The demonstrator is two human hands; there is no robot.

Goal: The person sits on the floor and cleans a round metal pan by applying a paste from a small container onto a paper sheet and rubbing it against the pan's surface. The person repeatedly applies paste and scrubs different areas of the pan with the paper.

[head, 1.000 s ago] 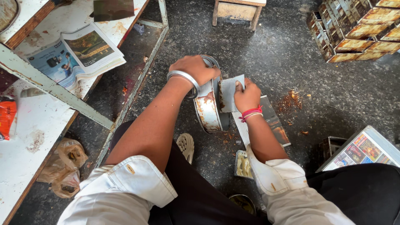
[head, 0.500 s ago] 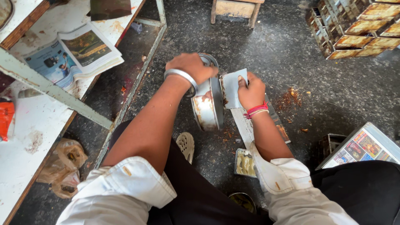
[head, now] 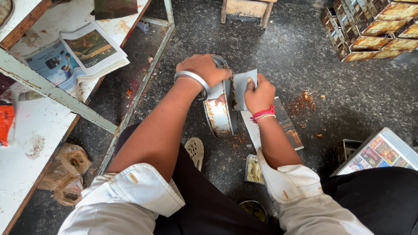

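Observation:
My left hand (head: 204, 68), with a metal bangle on the wrist, grips the top rim of a round rusty metal tin (head: 219, 111) that stands on its edge on the dark floor. My right hand (head: 258, 95), with red thread at the wrist, presses a small grey card (head: 242, 85) against the tin's open side. Under the right forearm a printed sheet (head: 285, 126) lies flat on the floor.
A white metal rack (head: 56, 93) with an open magazine (head: 78, 54) stands at left. Stacked printed boxes (head: 370, 30) sit at top right, a tray of small printed packets (head: 379, 152) at right, a wooden stool (head: 246, 11) at the top. A beige shoe (head: 195, 150) and plastic bags (head: 67, 174) lie nearby.
The tin has stayed upright under my left hand. My right hand has shifted the grey card slightly up and closer against the tin.

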